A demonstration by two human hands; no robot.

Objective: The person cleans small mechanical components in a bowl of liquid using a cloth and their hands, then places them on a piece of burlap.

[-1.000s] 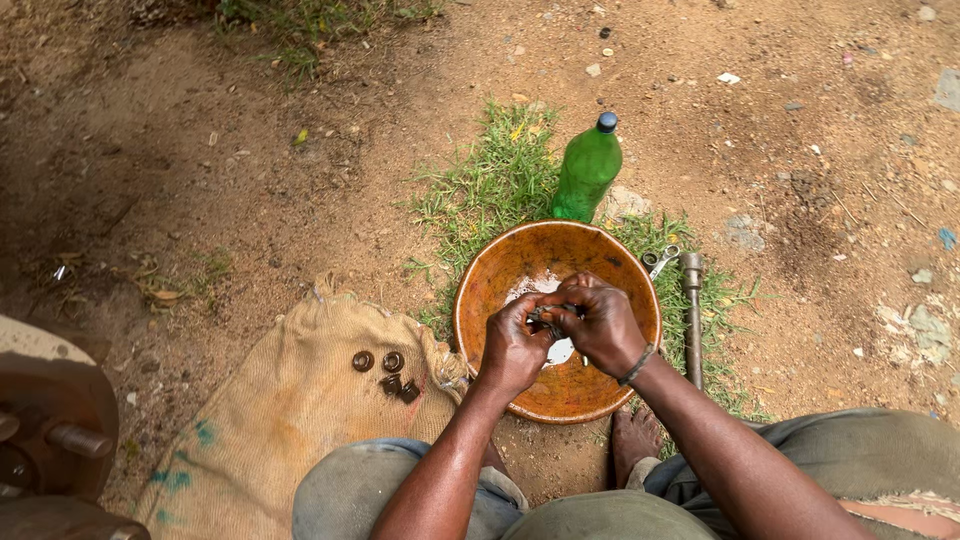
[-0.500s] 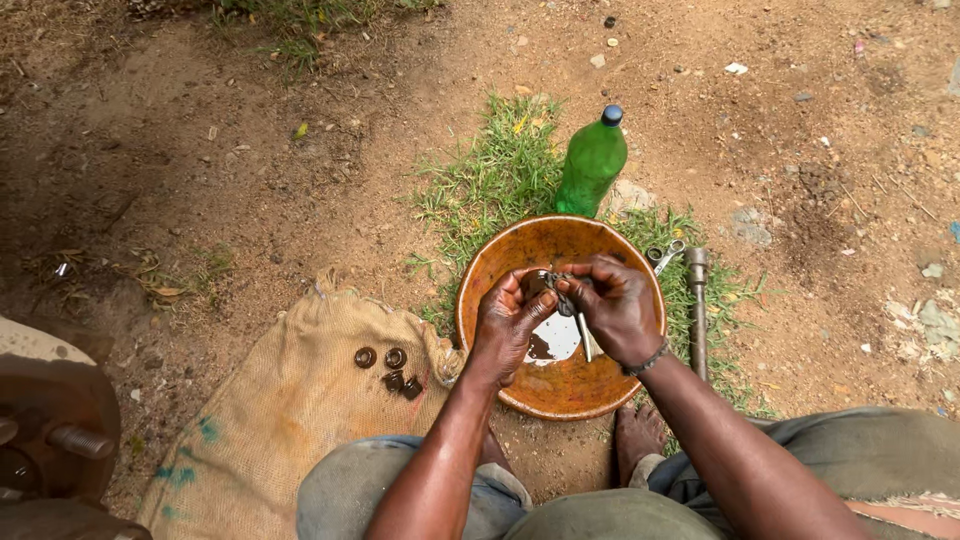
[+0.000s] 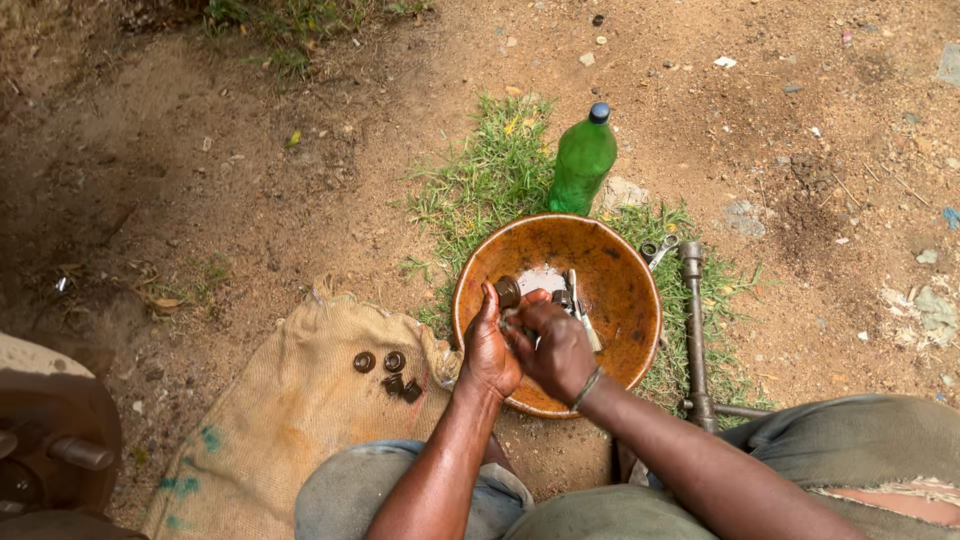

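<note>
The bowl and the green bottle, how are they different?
The bowl is orange-brown, wide and open; the green bottle is tall, narrow and closed with a blue cap. The bowl sits right under the left hand and right hand; the bottle stands untouched behind it. Both rest on the grass patch.

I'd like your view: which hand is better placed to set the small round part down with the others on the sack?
Probably the left hand: it holds the round part and is nearer the sack. The right hand sits farther over the bowl.
</note>
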